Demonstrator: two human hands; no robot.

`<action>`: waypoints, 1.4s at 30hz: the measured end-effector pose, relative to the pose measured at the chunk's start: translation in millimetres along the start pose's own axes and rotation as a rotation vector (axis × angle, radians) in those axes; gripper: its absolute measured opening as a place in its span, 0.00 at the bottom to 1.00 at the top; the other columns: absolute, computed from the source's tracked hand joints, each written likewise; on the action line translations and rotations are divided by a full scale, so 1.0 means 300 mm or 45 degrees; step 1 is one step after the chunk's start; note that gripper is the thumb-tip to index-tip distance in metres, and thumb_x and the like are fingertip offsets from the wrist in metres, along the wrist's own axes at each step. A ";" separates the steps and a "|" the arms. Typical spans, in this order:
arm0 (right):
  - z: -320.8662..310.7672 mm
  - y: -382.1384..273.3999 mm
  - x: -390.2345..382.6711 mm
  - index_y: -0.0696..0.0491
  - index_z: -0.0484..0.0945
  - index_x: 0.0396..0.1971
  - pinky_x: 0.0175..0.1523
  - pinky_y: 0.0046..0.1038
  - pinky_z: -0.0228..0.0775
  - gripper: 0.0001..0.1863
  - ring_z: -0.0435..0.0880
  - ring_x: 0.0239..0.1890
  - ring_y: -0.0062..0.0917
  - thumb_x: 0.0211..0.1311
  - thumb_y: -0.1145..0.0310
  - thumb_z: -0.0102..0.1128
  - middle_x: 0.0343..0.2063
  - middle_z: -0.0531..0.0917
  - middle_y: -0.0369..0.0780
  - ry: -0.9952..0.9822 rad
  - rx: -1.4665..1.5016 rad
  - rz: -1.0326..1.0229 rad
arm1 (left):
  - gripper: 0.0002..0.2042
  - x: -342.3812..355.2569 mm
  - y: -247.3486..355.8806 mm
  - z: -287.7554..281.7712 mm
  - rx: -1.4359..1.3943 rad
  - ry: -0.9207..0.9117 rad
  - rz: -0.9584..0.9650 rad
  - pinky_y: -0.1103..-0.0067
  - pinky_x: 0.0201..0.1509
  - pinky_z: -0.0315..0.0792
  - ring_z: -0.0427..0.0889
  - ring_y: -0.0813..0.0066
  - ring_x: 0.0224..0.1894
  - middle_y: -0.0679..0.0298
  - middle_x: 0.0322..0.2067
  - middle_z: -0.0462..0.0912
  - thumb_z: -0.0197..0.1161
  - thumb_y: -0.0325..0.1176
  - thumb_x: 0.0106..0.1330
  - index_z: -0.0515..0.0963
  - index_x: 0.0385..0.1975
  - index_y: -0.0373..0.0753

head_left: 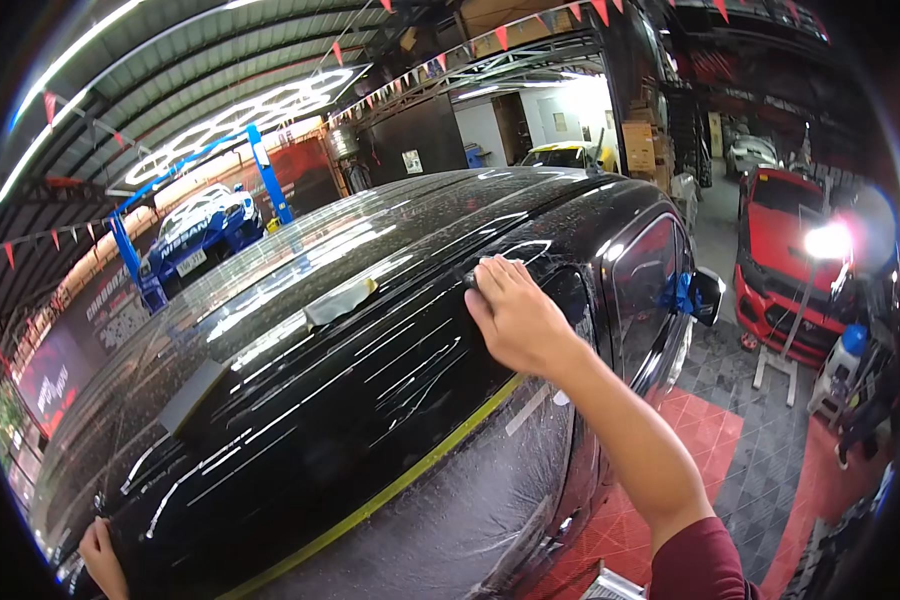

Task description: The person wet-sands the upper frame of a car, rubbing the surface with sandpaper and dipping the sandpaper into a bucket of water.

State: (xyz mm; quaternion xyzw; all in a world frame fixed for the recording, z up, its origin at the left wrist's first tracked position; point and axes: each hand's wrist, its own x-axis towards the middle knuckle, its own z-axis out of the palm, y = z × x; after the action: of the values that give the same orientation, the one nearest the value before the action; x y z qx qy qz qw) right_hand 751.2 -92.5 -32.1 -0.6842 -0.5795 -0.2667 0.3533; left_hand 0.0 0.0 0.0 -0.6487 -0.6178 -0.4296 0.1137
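While left fingers (93,536) touch car (310,440) | right fingers (501,270) curl over dark pad (471,279)

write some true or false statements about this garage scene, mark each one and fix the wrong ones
1. The right-hand grip is on the dark car's roof. True.
2. The yellow tape runs along the far side of the roof. False: it runs along the near side, with plastic sheeting below it.
3. A grey block lies on the roof, apart from both hands. True.
4. The red car stands at the picture's left. False: it stands at the right.
5. The left-hand grip is right next to the other hand. False: it is far from it, at the picture's lower left.
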 end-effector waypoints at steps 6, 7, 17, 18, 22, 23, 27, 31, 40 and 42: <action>-0.025 -0.006 -0.074 0.68 0.71 0.65 0.81 0.46 0.55 0.29 0.70 0.74 0.50 0.82 0.57 0.47 0.69 0.74 0.58 0.011 0.057 -0.149 | 0.23 -0.058 -0.035 0.012 -0.099 0.139 -0.031 0.70 0.60 0.73 0.85 0.64 0.49 0.53 0.44 0.88 0.56 0.47 0.83 0.85 0.48 0.29; -0.060 -0.037 -0.020 0.68 0.72 0.65 0.82 0.46 0.54 0.29 0.70 0.74 0.50 0.83 0.56 0.46 0.68 0.75 0.58 -0.111 0.073 -0.104 | 0.23 -0.064 -0.040 0.013 -0.039 0.149 -0.041 0.70 0.61 0.72 0.85 0.63 0.52 0.53 0.47 0.88 0.56 0.48 0.83 0.85 0.50 0.30; -0.079 -0.033 0.162 0.65 0.67 0.71 0.83 0.44 0.50 0.32 0.68 0.74 0.53 0.84 0.53 0.43 0.67 0.75 0.61 -0.448 -0.056 0.094 | 0.18 -0.108 0.062 0.019 -0.117 0.180 0.089 0.71 0.59 0.74 0.87 0.59 0.51 0.54 0.47 0.89 0.54 0.39 0.84 0.84 0.50 0.28; -0.102 -0.066 0.190 0.59 0.68 0.72 0.75 0.44 0.64 0.31 0.74 0.70 0.56 0.82 0.52 0.47 0.63 0.79 0.62 -0.509 -0.104 0.143 | 0.18 -0.108 0.064 0.017 -0.124 0.172 0.070 0.71 0.59 0.74 0.87 0.59 0.50 0.54 0.47 0.89 0.54 0.39 0.84 0.84 0.49 0.28; -0.109 -0.334 0.090 0.61 0.68 0.71 0.71 0.42 0.70 0.35 0.80 0.65 0.53 0.78 0.48 0.53 0.60 0.80 0.63 -0.529 0.163 0.140 | 0.17 -0.104 0.184 0.042 -0.104 0.158 0.033 0.71 0.55 0.74 0.87 0.60 0.46 0.54 0.44 0.89 0.54 0.38 0.84 0.84 0.49 0.28; -0.083 -0.440 0.046 0.61 0.68 0.71 0.72 0.42 0.69 0.33 0.80 0.65 0.52 0.77 0.53 0.56 0.61 0.79 0.62 -0.376 0.086 -0.135 | 0.17 -0.093 0.187 0.060 -0.146 0.184 0.070 0.71 0.54 0.74 0.87 0.61 0.46 0.54 0.44 0.89 0.54 0.38 0.84 0.84 0.49 0.28; -0.021 -0.877 0.038 0.60 0.73 0.66 0.75 0.43 0.68 0.28 0.78 0.67 0.50 0.73 0.61 0.64 0.63 0.80 0.54 -0.353 0.315 -0.784 | 0.17 -0.111 -0.005 0.043 0.001 0.353 0.127 0.70 0.53 0.73 0.86 0.60 0.46 0.54 0.43 0.89 0.54 0.37 0.84 0.84 0.49 0.28; -0.030 -0.643 0.036 0.61 0.77 0.57 0.75 0.43 0.68 0.23 0.79 0.65 0.49 0.74 0.59 0.63 0.58 0.82 0.56 -0.279 0.246 -0.663 | 0.16 -0.128 0.022 0.017 -0.053 0.189 -0.028 0.68 0.58 0.73 0.85 0.59 0.50 0.55 0.46 0.89 0.54 0.37 0.84 0.84 0.49 0.31; 0.007 -0.791 0.011 0.60 0.69 0.69 0.82 0.45 0.58 0.41 0.76 0.68 0.48 0.56 0.69 0.76 0.66 0.76 0.54 -0.421 0.567 -0.888 | 0.16 -0.120 0.159 0.004 0.001 0.237 0.000 0.68 0.52 0.74 0.84 0.57 0.42 0.56 0.40 0.87 0.54 0.37 0.82 0.83 0.43 0.30; 0.014 -0.998 0.006 0.62 0.68 0.69 0.82 0.45 0.58 0.43 0.75 0.70 0.47 0.51 0.73 0.75 0.67 0.75 0.53 -0.407 0.505 -1.028 | 0.16 -0.139 0.143 0.019 -0.045 0.303 0.084 0.69 0.52 0.74 0.85 0.56 0.42 0.55 0.40 0.87 0.54 0.37 0.82 0.83 0.43 0.29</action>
State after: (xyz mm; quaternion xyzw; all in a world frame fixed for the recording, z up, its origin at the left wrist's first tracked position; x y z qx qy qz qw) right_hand 457.6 -64.5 19.0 -0.3562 -0.8859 -0.1583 0.2515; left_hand 46.6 -34.6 -16.2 -0.6151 -0.5706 -0.5103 0.1889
